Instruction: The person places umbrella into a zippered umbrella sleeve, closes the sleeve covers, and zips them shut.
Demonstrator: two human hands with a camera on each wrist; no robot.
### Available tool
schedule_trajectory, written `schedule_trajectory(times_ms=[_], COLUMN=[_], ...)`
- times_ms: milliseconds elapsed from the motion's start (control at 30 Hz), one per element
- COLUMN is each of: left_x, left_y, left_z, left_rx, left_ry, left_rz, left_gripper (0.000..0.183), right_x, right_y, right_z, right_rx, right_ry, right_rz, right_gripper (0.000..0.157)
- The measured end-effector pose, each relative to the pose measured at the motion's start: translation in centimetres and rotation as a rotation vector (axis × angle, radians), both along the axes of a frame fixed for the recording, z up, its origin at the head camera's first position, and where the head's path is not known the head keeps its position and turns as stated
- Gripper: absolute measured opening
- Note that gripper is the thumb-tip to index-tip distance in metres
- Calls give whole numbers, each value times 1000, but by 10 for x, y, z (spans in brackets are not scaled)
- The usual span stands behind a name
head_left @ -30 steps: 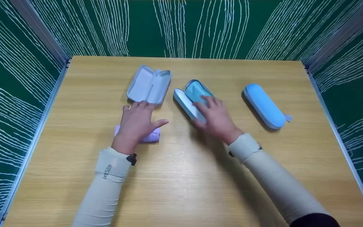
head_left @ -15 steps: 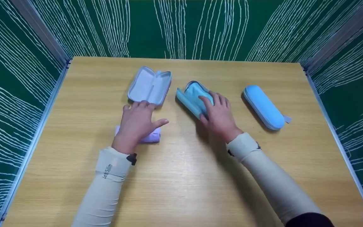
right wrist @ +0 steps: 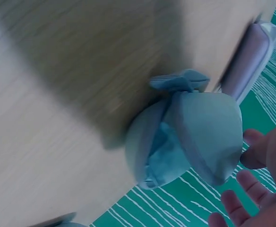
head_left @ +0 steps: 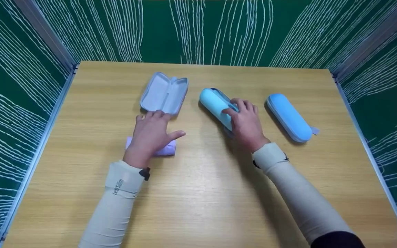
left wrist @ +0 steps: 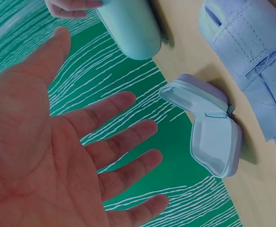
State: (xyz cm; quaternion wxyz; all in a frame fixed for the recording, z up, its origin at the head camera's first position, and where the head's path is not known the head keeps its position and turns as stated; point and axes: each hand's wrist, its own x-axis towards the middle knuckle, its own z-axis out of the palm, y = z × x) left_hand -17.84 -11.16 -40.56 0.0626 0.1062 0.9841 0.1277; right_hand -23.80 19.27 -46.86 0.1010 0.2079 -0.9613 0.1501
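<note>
My left hand (head_left: 152,132), fingers spread, is over a folded purple cloth item (head_left: 166,148), partly hiding it. Its fingertips lie at the near edge of an opened lavender glasses case (head_left: 164,93), whose pale lining shows in the left wrist view. My right hand (head_left: 247,125) is at a teal glasses case (head_left: 215,103); a digit touches the lid and other fingers reach over its right side. In the right wrist view the teal case's lid (right wrist: 211,130) stands partly raised, with teal cloth (right wrist: 168,153) inside and a tab at its end.
A closed blue glasses case (head_left: 289,117) with a small tag lies to the right on the wooden table (head_left: 198,199). Green walls with white lines stand behind and at both sides.
The teal case's lid has swung from lying open at the left over toward the base, moved by my right hand. My left hand has stayed in place.
</note>
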Motion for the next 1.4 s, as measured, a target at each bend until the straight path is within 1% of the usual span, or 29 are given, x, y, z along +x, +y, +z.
schedule_trajectory(times_ms=[67, 133, 267, 400, 533, 633, 700, 767, 867, 967, 1067, 1167, 1400], left_x=[0, -1, -1, -2, -2, -2, -2, -2, -2, -2, -2, -2, -3], left_y=[0, 0, 1, 1, 1, 0, 0, 0, -1, -2, -2, -2, -2], left_z=[-1, -2, -3, -4, -5, -6, -6, -7, -8, -8, -8, -7, -9], left_rx=[-5, -5, 6, 3, -5, -4, -3, -4, -6, -16, -20, -11, 19], left_ry=[1, 0, -7, -18, -10, 0, 1, 0, -4, -11, -17, -18, -28], left_rz=[-1, -2, 2, 8, 3, 0, -1, -1, 3, 10, 13, 10, 7], left_gripper=[86, 87, 85, 85, 84, 84, 84, 84, 84, 84, 85, 86, 86], right_x=[-1, -2, -3, -2, -2, -4, -6, -9, -13, -16, -18, -19, -22], right_y=[2, 4, 6, 6, 2, -4, -9, -13, -16, -16, -16, -16, -9], right_z=[-3, -5, -9, -12, -16, -19, -21, -23, -27, -29, -30, -31, -33], right_rx=[14, 31, 70, 111, 155, 162, 157, 163, 205, 272, 330, 360, 346], right_ry=[21, 24, -5, -32, -2, 25, 15, -4, -24, -23, -19, -18, -39], right_rz=[-16, -38, -84, -103, -125, -146, -160, -172, -199, -224, -227, -214, -215], right_gripper=[35, 35, 46, 53, 51, 54, 57, 57, 56, 61, 67, 71, 76])
